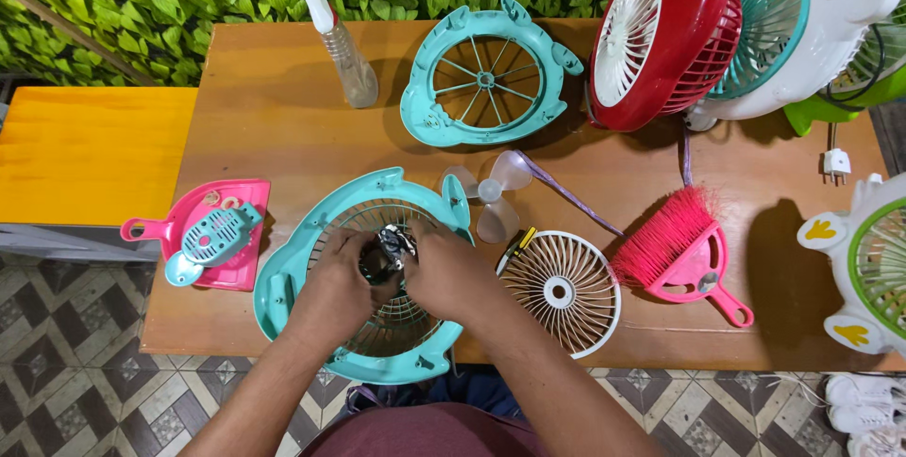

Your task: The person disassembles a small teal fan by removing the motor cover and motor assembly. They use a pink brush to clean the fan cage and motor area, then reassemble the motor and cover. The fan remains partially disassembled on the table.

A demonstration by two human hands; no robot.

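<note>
Teal plastic fan housing [311, 231], whale-ish shape w/ a wire grille in the middle, sits right under both hands. Left hand [332, 289] and right hand [451, 273] are curled in tight around a small metal motor [390, 248], shiny w/ dark bits, which pokes up between the fingers at the centre of the grille. So both are grasping the motor, housing flat on the table below the grip

Just right of the grip there's a white round grille [563, 289], thin radial ribs, lying flat. A bit above the grip is a clear 3-blade propeller [491, 191], glossy, see-thru, w/ a purple cord [566, 195] running off to the right. Further right a pink hand brush [670, 242] w/ bristly head lies on a matching dustpan. Well above the grip is a 2nd teal front frame [486, 75] w/ thin spokes, and a clear spray bottle [338, 37] left of it. Left of the grip a pink dustpan [203, 231] holds a small teal vented cover

Upper right, well away: a red fan [665, 33] and a white one w/ teal grille, standing

Surface is a smooth brown wooden table [283, 127], orange bench beside it, patterned tile floor, leafy green wall behind
</note>
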